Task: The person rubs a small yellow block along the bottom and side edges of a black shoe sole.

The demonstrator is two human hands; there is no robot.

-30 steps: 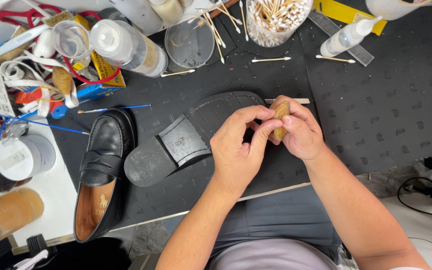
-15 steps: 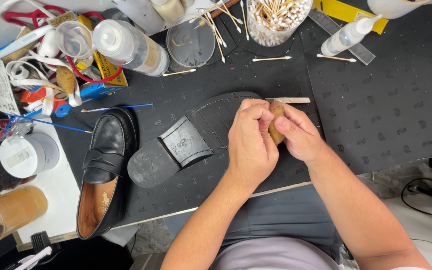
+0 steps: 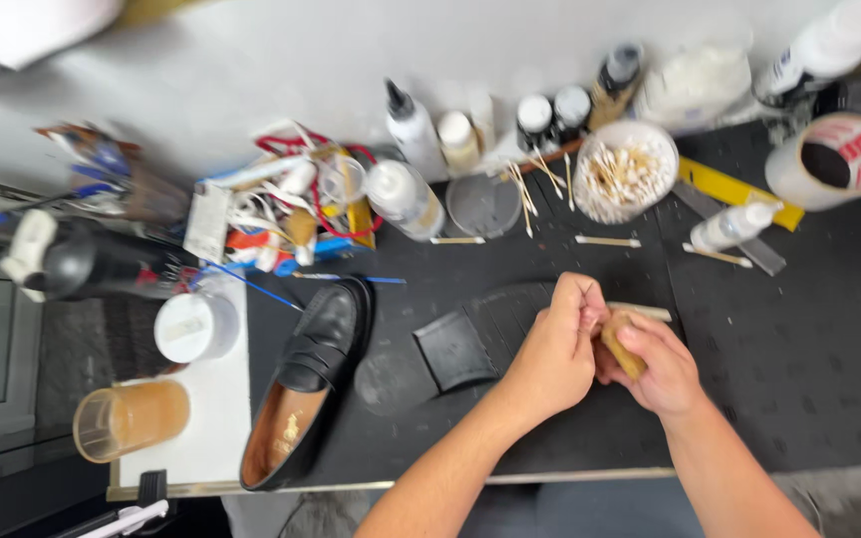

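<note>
Left to right, on the dark surface (image 3: pixel 799 329):

Glass tumbler (image 3: pixel 130 418), amber liquid, at the left front corner on a white board; a white lidded tub (image 3: pixel 195 326) just behind it.

Black loafer (image 3: pixel 308 381), upright, tan lining showing.

Second shoe (image 3: pixel 455 344), sole up, heel block toward the loafer, forepart running under the hands.

Left hand (image 3: pixel 553 356), fingers curled and pressed together at the tips, pinching the near end of the tan block (image 3: pixel 622 345).

Tan block, small, held above the upturned sole between both hands, touching each. It looks light, stiff and dry, probably cork-like, with little risk of slipping; best taken by its long sides, ends left free.

Right hand (image 3: pixel 658 367), fingers wrapped around the block from beneath, thumb over the top.

Behind: bowl of cotton swabs (image 3: pixel 625 171), squeeze bottles (image 3: pixel 734 225), loose swabs, a roll of tape (image 3: pixel 834 159) at far right.
</note>
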